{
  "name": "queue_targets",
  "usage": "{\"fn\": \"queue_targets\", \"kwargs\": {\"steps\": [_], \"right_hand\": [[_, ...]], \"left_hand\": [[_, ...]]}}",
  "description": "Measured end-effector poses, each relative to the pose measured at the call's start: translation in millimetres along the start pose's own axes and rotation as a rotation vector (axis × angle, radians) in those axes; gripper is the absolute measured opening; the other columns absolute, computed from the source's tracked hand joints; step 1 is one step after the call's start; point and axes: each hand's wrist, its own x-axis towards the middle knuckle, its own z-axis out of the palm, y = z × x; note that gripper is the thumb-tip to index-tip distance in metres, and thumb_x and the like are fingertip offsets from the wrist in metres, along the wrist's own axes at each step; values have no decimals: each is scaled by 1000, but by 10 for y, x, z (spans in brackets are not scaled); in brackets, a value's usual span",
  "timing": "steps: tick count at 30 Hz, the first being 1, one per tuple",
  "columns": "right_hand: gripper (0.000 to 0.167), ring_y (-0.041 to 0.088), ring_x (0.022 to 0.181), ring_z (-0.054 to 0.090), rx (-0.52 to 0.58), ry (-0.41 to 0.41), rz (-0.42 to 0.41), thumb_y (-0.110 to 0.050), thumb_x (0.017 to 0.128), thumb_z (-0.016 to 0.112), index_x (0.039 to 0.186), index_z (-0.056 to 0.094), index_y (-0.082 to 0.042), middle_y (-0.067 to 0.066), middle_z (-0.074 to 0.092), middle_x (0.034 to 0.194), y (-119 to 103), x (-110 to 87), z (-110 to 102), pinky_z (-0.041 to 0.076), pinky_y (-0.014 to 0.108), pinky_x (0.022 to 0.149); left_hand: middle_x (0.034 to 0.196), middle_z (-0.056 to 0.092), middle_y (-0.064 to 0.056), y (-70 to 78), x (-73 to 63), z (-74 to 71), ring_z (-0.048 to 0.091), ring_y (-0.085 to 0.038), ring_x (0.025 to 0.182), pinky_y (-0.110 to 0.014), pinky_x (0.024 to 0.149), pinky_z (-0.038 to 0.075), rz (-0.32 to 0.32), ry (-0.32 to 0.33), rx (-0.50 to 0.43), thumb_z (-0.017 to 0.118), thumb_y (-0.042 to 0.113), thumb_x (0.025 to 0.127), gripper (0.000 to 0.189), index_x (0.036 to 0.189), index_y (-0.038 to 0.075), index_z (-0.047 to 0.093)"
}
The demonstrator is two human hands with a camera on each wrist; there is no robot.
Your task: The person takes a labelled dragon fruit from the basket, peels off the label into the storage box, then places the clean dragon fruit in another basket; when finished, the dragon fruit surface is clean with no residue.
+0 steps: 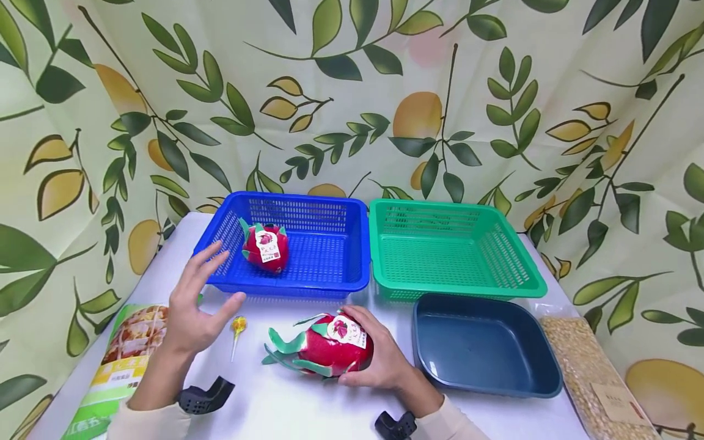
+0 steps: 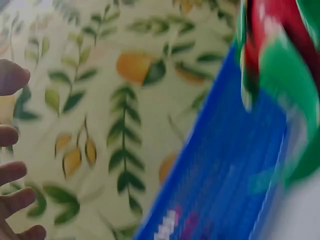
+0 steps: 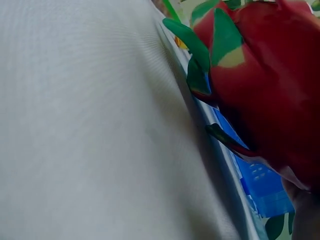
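My right hand (image 1: 379, 354) grips a red dragon fruit (image 1: 335, 354) by its right end, thumb on the near side and fingers over the far side. Its green scales point left, and it carries a white label. In the right wrist view the fruit (image 3: 270, 95) fills the upper right. My left hand (image 1: 200, 299) is spread with nothing in it, in front of the blue basket's left end; its fingertips (image 2: 17, 172) show at the left wrist view's edge. A second labelled dragon fruit (image 1: 266, 247) sits inside the blue basket (image 1: 324, 284), towards the left.
Right of the blue basket stands a green basket (image 1: 462, 290), with a dark blue tub (image 1: 484, 348) before it. A lollipop (image 1: 238, 327) lies between the hands. A green-and-yellow food bag (image 1: 110, 373) is at far left, a bag of grains (image 1: 583, 360) at far right.
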Motion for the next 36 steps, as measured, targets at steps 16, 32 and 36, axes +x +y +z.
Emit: {"fn": "queue_targets", "kwargs": {"steps": [16,32,36], "right_hand": [[97,30,122,47,48,-2,-37,-52,71,79,142,40,0,19,45,138,226,-62,46,46,42,95],[94,31,121,48,52,-7,-63,-49,75,77,138,39,9,23,44,136,54,7,29,47,43,94],[96,28,123,46,14,-40,7,-49,75,77,146,34,-1,13,40,143,132,-46,28,45,43,96]], "left_hand": [[153,33,-1,394,-268,626,30,-31,137,-64,93,39,-197,-657,-113,86,45,65,107,153,26,28],[145,43,-6,379,-461,927,46,-28,126,-50,91,48,-152,-783,130,67,81,61,116,149,12,37],[136,51,-3,379,-467,955,55,-19,114,-43,83,52,-209,-779,108,71,76,63,108,144,12,43]]}}
